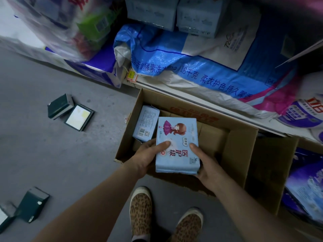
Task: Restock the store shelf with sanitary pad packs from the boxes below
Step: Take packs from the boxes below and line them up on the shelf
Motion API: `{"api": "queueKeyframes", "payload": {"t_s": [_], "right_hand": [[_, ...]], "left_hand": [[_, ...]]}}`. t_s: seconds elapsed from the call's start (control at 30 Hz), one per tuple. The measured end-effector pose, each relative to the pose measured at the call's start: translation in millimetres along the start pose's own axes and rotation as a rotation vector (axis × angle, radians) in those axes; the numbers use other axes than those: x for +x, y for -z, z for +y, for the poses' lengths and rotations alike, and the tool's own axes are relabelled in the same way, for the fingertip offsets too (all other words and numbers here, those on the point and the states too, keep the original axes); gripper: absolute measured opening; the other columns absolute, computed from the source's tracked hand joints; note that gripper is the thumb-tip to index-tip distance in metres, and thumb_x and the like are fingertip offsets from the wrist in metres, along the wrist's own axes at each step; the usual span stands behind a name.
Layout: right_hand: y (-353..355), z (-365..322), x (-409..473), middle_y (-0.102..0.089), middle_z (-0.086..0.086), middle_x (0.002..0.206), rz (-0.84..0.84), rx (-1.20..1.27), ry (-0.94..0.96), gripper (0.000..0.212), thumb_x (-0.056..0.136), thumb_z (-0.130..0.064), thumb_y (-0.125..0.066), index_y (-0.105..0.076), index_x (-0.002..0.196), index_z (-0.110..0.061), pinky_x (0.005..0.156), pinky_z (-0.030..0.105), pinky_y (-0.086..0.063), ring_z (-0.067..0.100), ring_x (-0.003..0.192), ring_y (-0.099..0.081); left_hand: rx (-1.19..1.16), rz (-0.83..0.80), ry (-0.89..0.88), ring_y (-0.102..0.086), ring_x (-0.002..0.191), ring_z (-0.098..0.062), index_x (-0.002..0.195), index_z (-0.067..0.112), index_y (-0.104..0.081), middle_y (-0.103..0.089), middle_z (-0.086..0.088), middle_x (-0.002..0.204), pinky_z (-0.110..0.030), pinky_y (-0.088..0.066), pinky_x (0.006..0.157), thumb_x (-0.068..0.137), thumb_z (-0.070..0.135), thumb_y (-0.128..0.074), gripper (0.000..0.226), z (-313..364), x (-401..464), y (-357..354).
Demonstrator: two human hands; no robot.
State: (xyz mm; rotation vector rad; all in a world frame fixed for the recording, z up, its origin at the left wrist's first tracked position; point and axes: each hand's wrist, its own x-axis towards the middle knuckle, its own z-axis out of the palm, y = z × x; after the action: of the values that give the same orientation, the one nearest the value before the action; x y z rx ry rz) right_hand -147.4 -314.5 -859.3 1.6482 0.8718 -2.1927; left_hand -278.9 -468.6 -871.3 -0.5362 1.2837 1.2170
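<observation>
Pinching a pale blue pad pack [177, 145] from both sides: left thumb [163, 145] lying flat across the printed front, rest of left fingers curled underneath, out of sight. Right thumb [194, 147] pressing the front near the right edge, right fingers wrapped under the bottom corner. Left hand [146, 157] cupping the pack's left side, wrist bent inward; right hand [208, 167] cradling the lower right corner, palm up. Both forearms reaching fwd & converging, bare. Pack being held face-up, roughly level, just above the open cardboard box [243, 145] on the floor. Lying inside the box at its left end: a second pad pack [146, 125], barcode side up, tilted against the wall. Box sitting just below the low shelf [174, 91], which is holding big blue and white sacks [183, 62]. Standing near the box: leopard-print shoes [140, 209]. Lying well apart on the grey floor to the left: small dark green boxes [61, 105].
</observation>
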Motion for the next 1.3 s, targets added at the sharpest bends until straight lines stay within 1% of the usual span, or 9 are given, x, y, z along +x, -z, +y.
{"api": "queueKeyframes", "payload": {"t_s": [0.1, 0.17, 0.23, 0.33, 0.47, 0.6, 0.73, 0.97, 1.3], "right_hand": [[1, 5, 4, -0.076, 0.010, 0.108, 0.048, 0.066, -0.007, 0.037, 0.083, -0.034, -0.073, -0.071, 0.117, -0.019, 0.103, 0.050, -0.050, 0.027, 0.105, -0.071], [3, 10, 9, -0.077, 0.010, 0.106, 0.091, 0.155, -0.009, 0.031, 0.084, -0.031, -0.074, -0.072, 0.113, -0.019, 0.102, 0.050, -0.050, 0.028, 0.102, -0.071], [8, 16, 14, -0.077, 0.010, 0.104, 0.124, 0.235, -0.006, 0.027, 0.084, -0.030, -0.074, -0.073, 0.109, -0.019, 0.099, 0.050, -0.052, 0.028, 0.100, -0.071], [17, 23, 24, -0.077, 0.009, 0.105, 0.154, 0.297, 0.016, 0.028, 0.084, -0.031, -0.074, -0.072, 0.109, -0.021, 0.098, 0.050, -0.052, 0.029, 0.103, -0.070], [32, 27, 36, -0.076, 0.008, 0.110, 0.188, 0.299, 0.058, 0.046, 0.073, -0.035, -0.078, -0.070, 0.117, -0.022, 0.095, 0.048, -0.054, 0.029, 0.107, -0.070], [44, 25, 45, -0.076, 0.008, 0.110, 0.203, 0.302, 0.081, 0.046, 0.072, -0.035, -0.077, -0.071, 0.116, -0.022, 0.085, 0.044, -0.056, 0.030, 0.104, -0.071], [52, 24, 52, -0.075, 0.009, 0.112, 0.212, 0.296, 0.094, 0.049, 0.072, -0.037, -0.077, -0.070, 0.118, -0.023, 0.095, 0.048, -0.054, 0.030, 0.104, -0.071], [53, 23, 61, -0.076, 0.010, 0.109, 0.214, 0.318, 0.109, 0.046, 0.071, -0.036, -0.075, -0.071, 0.115, -0.021, 0.092, 0.047, -0.054, 0.031, 0.102, -0.071], [58, 28, 66, -0.075, 0.012, 0.112, 0.211, 0.302, 0.095, 0.049, 0.071, -0.036, -0.075, -0.070, 0.117, -0.019, 0.093, 0.049, -0.054, 0.034, 0.104, -0.070]], "left_hand": [[0.072, 0.047, -0.014, -0.073, 0.101, -0.030, 0.118, 0.017, -0.068, -0.076, -0.010, 0.108, -0.051, -0.055, 0.095, 0.085, 0.043, -0.072, 0.042, -2, 2, -2], [0.077, 0.222, -0.062, -0.070, 0.104, -0.030, 0.111, 0.021, -0.068, -0.075, -0.007, 0.111, -0.051, -0.052, 0.098, 0.088, 0.059, -0.063, 0.044, -3, 11, -1], [0.167, 0.428, -0.137, -0.062, 0.114, -0.029, 0.118, 0.027, -0.062, -0.066, -0.005, 0.125, -0.050, -0.047, 0.103, 0.089, 0.065, -0.057, 0.048, -6, 27, 3], [0.424, 0.566, -0.268, -0.047, 0.133, -0.028, 0.144, 0.022, -0.047, -0.048, -0.006, 0.144, -0.046, -0.041, 0.109, 0.094, 0.063, -0.050, 0.065, -14, 50, 12], [0.618, 0.670, -0.342, -0.031, 0.143, -0.030, 0.150, 0.018, -0.037, -0.035, -0.010, 0.153, -0.050, -0.032, 0.116, 0.094, 0.059, -0.052, 0.071, -19, 73, 16], [0.796, 0.841, -0.341, -0.029, 0.142, -0.034, 0.153, 0.013, -0.024, -0.032, -0.016, 0.153, -0.048, -0.031, 0.115, 0.087, 0.052, -0.068, 0.089, -20, 82, 4], [0.956, 0.892, -0.232, -0.033, 0.138, -0.036, 0.154, 0.011, -0.014, -0.030, -0.020, 0.149, -0.048, -0.035, 0.111, 0.077, 0.052, -0.079, 0.109, -12, 93, -3], [1.395, 0.998, -0.147, -0.041, 0.127, -0.034, 0.147, 0.003, -0.022, -0.036, -0.020, 0.140, -0.042, -0.040, 0.104, 0.077, 0.063, -0.073, 0.105, -5, 105, -5], [1.331, 1.019, -0.179, -0.045, 0.124, -0.033, 0.141, 0.006, -0.024, -0.039, -0.020, 0.137, -0.041, -0.042, 0.101, 0.076, 0.050, -0.080, 0.097, -10, 110, -5]]}}
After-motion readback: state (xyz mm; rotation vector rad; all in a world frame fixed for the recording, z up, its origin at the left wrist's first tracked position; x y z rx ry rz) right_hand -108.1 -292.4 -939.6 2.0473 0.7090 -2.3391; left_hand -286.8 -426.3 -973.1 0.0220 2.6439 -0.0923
